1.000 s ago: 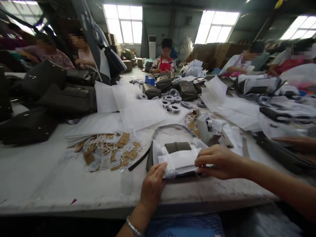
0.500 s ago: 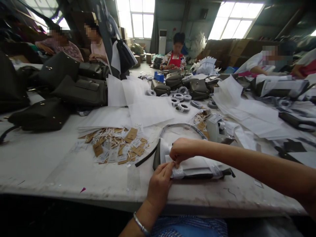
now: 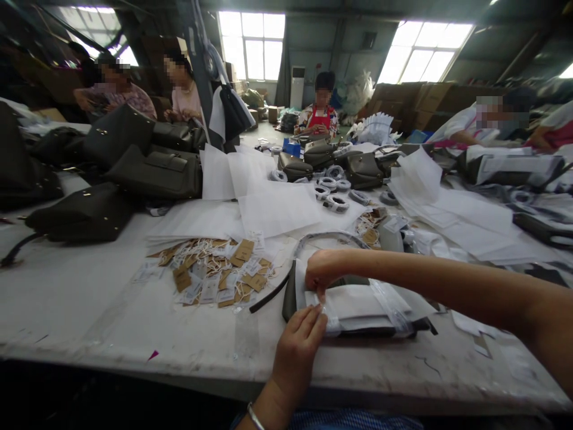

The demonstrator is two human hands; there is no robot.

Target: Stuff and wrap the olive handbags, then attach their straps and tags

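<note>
A dark olive handbag (image 3: 289,297) lies on the table in front of me, with white foam paper (image 3: 358,301) over it and clear plastic wrap (image 3: 332,323) around parts near its front edge. My left hand (image 3: 299,340) comes from below, fingers pressed together on the wrap at the bag's near left side. From the right my right hand (image 3: 321,272) reaches across the bag, its fingers curled in a pinch pointing down. The fingertips of both hands meet at the wrap; what lies between them is mostly hidden. A wrapped handle (image 3: 331,235) arches behind the bag.
Brown and white hang tags (image 3: 219,272) with strings lie heaped left of the bag. Behind are white foam sheets (image 3: 277,206) and coiled wrapped straps (image 3: 335,203). More dark handbags (image 3: 154,173) crowd the left. Several co-workers sit around the table.
The camera view has tilted up slightly, so everything sits lower. My left fingers have straightened somewhat over the wrap. The right hand stays pinched at the same spot.
</note>
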